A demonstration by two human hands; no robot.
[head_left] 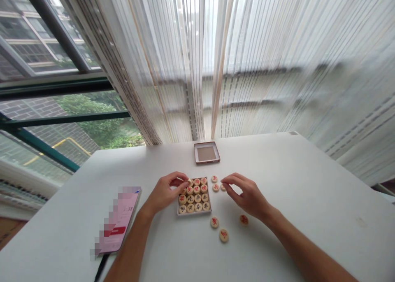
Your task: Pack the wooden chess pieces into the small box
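A shallow box (194, 213) holds rows of round wooden Chinese chess pieces (198, 198) with red or black characters. At its far left corner, my left hand (168, 189) is closed with thumb and finger on a chess piece (191, 182). To the right of the box, my right hand (245, 193) pinches another chess piece (223, 187) at table level. Two red-marked pieces (215, 187) lie between that hand and the box. Nearer to me rest three more loose pieces (224, 235), also with red characters.
The box's lid (207, 153) lies behind the box on the white table (277, 162). A phone (119, 222) with a cable is at the left. Striped curtains (247, 88) and a window stand beyond the table's far edge.
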